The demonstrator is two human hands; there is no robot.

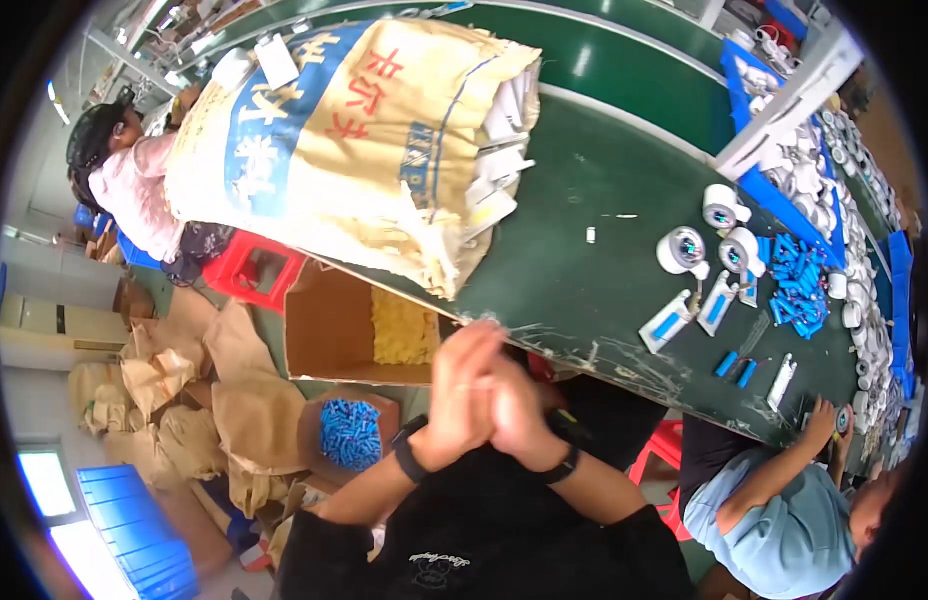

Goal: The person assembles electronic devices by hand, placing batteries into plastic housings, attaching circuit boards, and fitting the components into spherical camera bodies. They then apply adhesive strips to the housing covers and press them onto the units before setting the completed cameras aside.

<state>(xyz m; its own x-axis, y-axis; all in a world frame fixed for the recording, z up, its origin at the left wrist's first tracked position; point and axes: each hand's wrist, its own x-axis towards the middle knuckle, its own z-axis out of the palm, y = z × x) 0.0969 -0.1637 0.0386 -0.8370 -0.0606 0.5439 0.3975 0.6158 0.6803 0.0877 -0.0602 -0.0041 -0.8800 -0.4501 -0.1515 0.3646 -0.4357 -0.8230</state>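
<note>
My left hand (459, 390) and my right hand (516, 412) are pressed together in front of my chest, at the near edge of the green work table (574, 290). Their fingers are closed against each other and a little blurred. Anything between the palms is hidden. Beyond them on the table lies a large woven sack (354, 150), yellowish with a blue band. White plastic pieces (492, 205) stick out of its torn mouth. Just left of my hands, below the table edge, a cardboard box (327, 335) holds yellow material (402, 328).
White round-headed devices (682, 250) and a pile of blue cylindrical cells (799, 285) lie on the right of the table. A co-worker in light blue (774, 525) works there; another person (134, 195) is far left. More blue cells (350, 433) fill a low box. Red stools (252, 268) stand nearby.
</note>
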